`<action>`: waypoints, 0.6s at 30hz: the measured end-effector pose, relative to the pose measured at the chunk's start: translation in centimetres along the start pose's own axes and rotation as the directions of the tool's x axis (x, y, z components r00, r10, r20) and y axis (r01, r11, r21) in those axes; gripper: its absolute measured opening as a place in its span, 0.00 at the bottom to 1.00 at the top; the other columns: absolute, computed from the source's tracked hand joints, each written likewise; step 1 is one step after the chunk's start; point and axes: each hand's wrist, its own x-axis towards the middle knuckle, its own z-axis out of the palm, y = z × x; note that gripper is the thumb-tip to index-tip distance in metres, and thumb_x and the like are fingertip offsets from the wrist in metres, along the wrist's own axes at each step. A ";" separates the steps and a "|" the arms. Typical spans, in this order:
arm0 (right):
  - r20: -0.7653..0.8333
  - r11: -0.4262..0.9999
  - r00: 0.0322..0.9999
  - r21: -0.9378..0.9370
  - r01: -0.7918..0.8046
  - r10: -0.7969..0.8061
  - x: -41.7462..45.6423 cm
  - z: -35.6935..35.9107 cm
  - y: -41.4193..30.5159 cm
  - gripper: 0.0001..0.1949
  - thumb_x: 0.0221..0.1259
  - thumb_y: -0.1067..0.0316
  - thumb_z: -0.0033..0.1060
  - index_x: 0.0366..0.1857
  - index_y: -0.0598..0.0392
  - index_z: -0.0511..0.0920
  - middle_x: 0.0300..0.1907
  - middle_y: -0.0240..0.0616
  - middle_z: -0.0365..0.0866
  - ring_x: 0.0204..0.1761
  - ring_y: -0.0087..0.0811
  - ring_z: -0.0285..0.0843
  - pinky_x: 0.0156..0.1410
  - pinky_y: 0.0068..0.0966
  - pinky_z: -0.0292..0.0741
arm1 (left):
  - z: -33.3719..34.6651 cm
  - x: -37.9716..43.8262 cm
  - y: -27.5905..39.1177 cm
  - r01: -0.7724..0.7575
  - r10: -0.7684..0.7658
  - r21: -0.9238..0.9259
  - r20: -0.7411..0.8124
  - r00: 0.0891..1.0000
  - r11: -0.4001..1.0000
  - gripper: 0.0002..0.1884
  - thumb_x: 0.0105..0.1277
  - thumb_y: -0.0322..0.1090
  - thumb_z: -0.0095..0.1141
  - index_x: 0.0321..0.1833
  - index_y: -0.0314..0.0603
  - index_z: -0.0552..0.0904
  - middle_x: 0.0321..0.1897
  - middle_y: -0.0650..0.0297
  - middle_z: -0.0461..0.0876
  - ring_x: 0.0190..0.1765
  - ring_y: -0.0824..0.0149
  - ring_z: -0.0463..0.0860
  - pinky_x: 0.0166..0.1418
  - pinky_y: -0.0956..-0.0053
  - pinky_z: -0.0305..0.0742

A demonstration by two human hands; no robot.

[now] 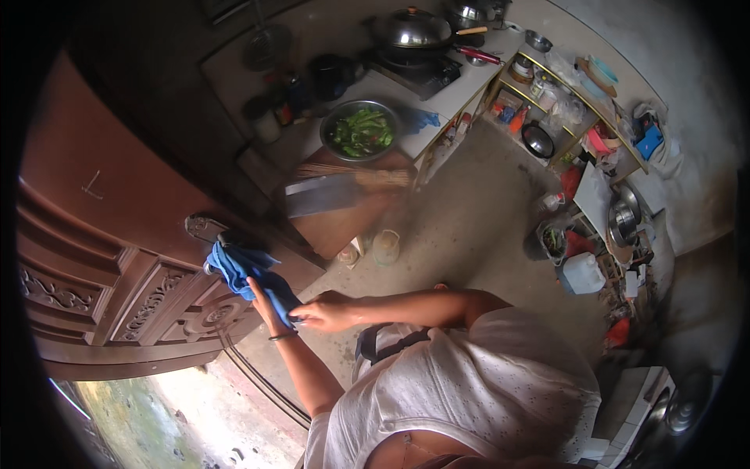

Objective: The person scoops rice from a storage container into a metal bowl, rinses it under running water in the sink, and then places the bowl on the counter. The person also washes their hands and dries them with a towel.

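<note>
A blue cloth (237, 272) hangs bunched at the metal handle plate (204, 227) of a carved brown door (146, 275). My left hand (266, 308), with a dark band at the wrist, is against the cloth. Its thumb side shows, while the cloth covers the other fingers. From the right, my right hand (329, 311) reaches across my body and pinches the cloth's lower end beside my left wrist.
Beyond the door, a cleaver (319, 196) lies on a brown board (337, 228). A metal bowl of green vegetables (358, 130) stands behind it. A lidded wok (413, 29) sits farther back. Cluttered shelves (562, 117) and a plastic jug (581, 274) are at right.
</note>
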 end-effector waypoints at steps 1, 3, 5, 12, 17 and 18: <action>-0.028 1.000 0.999 -0.012 -0.023 0.023 -2.6 -1.3 2.0 0.16 0.63 0.64 0.57 0.53 0.53 0.79 0.43 0.49 0.84 0.43 0.46 0.84 0.48 0.38 0.78 | 3.5 -3.2 0.5 -0.135 0.137 0.042 -0.055 0.989 0.990 0.43 0.63 0.68 0.53 0.63 0.30 0.73 0.59 0.56 0.75 0.58 0.62 0.75 0.64 0.69 0.67; -0.004 0.974 0.999 -0.220 0.051 -0.053 -6.9 -2.9 5.0 0.14 0.64 0.63 0.55 0.51 0.51 0.80 0.42 0.46 0.85 0.43 0.46 0.83 0.46 0.38 0.78 | 1.6 -3.1 -2.2 -0.165 0.164 -0.005 -0.122 0.979 0.986 0.43 0.64 0.66 0.52 0.65 0.29 0.71 0.62 0.57 0.74 0.66 0.64 0.68 0.73 0.67 0.54; 0.078 0.942 0.993 -0.330 -0.061 0.092 -11.5 -5.3 7.9 0.13 0.63 0.59 0.55 0.47 0.50 0.80 0.37 0.45 0.85 0.40 0.46 0.84 0.46 0.41 0.77 | -0.3 -2.8 -4.7 -0.174 0.177 0.039 -0.101 0.979 0.984 0.41 0.66 0.63 0.52 0.68 0.31 0.69 0.67 0.55 0.69 0.70 0.63 0.63 0.76 0.67 0.47; -0.285 0.887 0.883 -0.172 -0.429 0.372 -29.8 -12.7 13.5 0.15 0.63 0.59 0.56 0.49 0.53 0.80 0.42 0.46 0.84 0.44 0.48 0.81 0.51 0.40 0.76 | 2.8 -6.2 -16.4 0.096 -0.024 0.456 -0.161 0.987 0.885 0.26 0.66 0.58 0.56 0.41 0.35 0.82 0.31 0.60 0.85 0.26 0.74 0.77 0.32 0.80 0.71; -0.539 0.811 0.716 -0.100 -0.576 0.443 -41.3 -16.7 16.6 0.15 0.64 0.57 0.56 0.48 0.52 0.80 0.40 0.45 0.84 0.44 0.49 0.81 0.50 0.39 0.76 | 19.0 -10.0 -20.7 0.027 -0.272 0.625 0.300 0.914 0.780 0.23 0.67 0.55 0.57 0.27 0.38 0.81 0.20 0.62 0.82 0.19 0.76 0.73 0.22 0.82 0.64; -0.551 0.815 0.707 -0.081 -0.574 0.443 -43.0 -17.9 16.3 0.15 0.64 0.57 0.56 0.48 0.52 0.80 0.40 0.45 0.84 0.44 0.49 0.81 0.50 0.39 0.76 | 22.9 -10.3 -21.2 -0.130 -0.244 0.662 0.442 0.863 0.738 0.22 0.69 0.53 0.54 0.37 0.36 0.81 0.20 0.62 0.82 0.20 0.74 0.77 0.22 0.80 0.67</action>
